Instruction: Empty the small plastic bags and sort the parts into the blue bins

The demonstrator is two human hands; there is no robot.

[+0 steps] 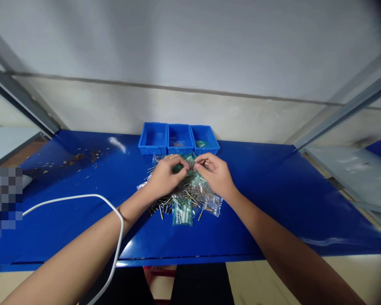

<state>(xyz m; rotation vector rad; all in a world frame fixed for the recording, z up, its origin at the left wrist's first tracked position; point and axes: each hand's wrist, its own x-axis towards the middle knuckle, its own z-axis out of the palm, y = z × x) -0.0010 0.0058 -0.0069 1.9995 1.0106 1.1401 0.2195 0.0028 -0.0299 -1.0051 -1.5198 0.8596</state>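
Holds left hand (168, 176) and right hand (214, 171) close together over the pile (192, 194) of metal pins and small bags, midway along the bench (266, 182). Curls fingers and thumb of each inward; cannot tell gripping from mere touching. Shows a green bag (182, 217) at the pile's side nearest the front edge, a clear bag (213, 206) to its right. Has three bins (180, 151) side by side toward the back edge, scraps (79, 157) toward the back left corner, a white cable (82, 196) across the left forearm (89, 237).
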